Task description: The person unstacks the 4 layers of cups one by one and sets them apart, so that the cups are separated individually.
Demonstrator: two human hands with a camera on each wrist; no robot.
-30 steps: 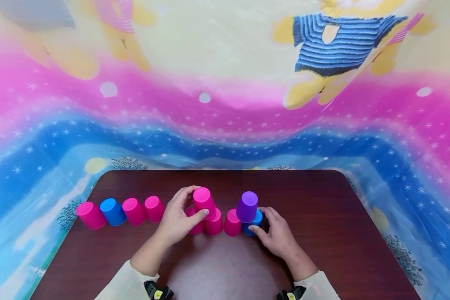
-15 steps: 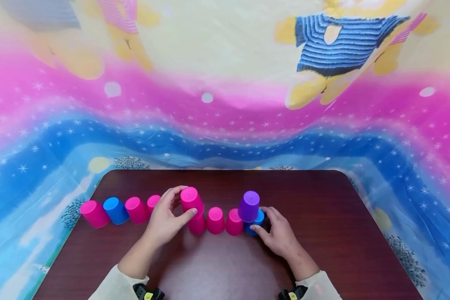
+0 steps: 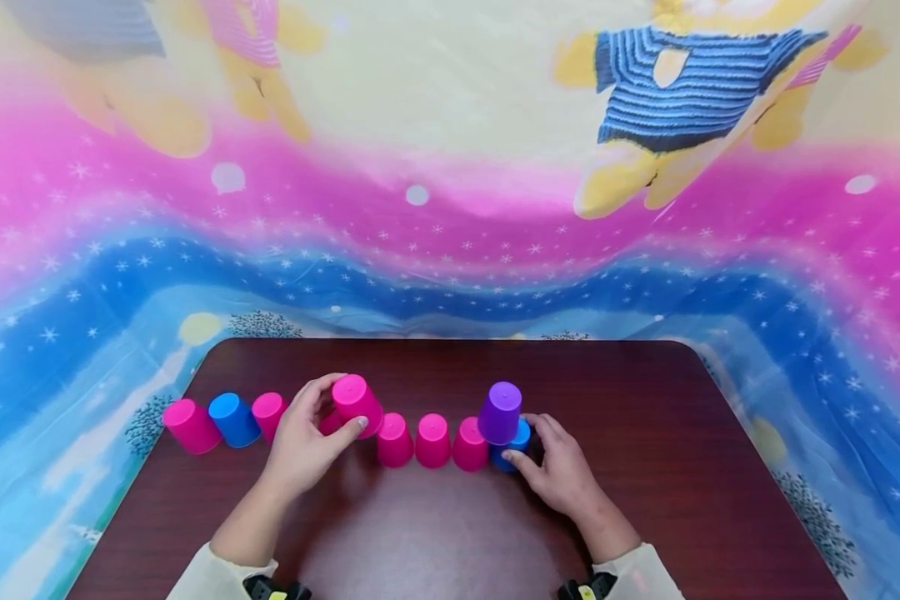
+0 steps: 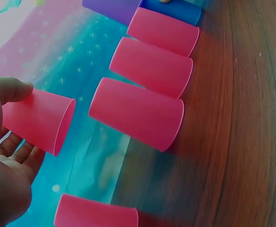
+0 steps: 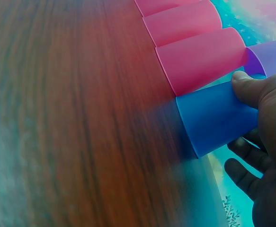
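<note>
My left hand (image 3: 303, 442) holds an upside-down pink cup (image 3: 357, 406) between thumb and fingers, raised left of a row of upturned cups. In the left wrist view the held cup (image 4: 43, 118) hangs apart from that row. Three pink cups (image 3: 432, 441) stand side by side in it, with a blue cup (image 5: 218, 118) at the right end. Across the blue cup and the nearest pink one sits a purple cup (image 3: 500, 412). My right hand (image 3: 562, 471) grips the blue cup, its thumb in front and its fingers behind.
Farther left on the brown table (image 3: 450, 533) stand an upturned pink cup (image 3: 191, 426), a blue cup (image 3: 233, 420) and another pink cup (image 3: 267, 414). Part of one more pink cup (image 3: 330, 422) shows behind my left hand. A printed cloth (image 3: 420, 242) hangs behind the table.
My left hand has carried the pink cup leftward, from above the row's left pink cups to beyond the row's left end. My right hand has stayed at the blue cup.
</note>
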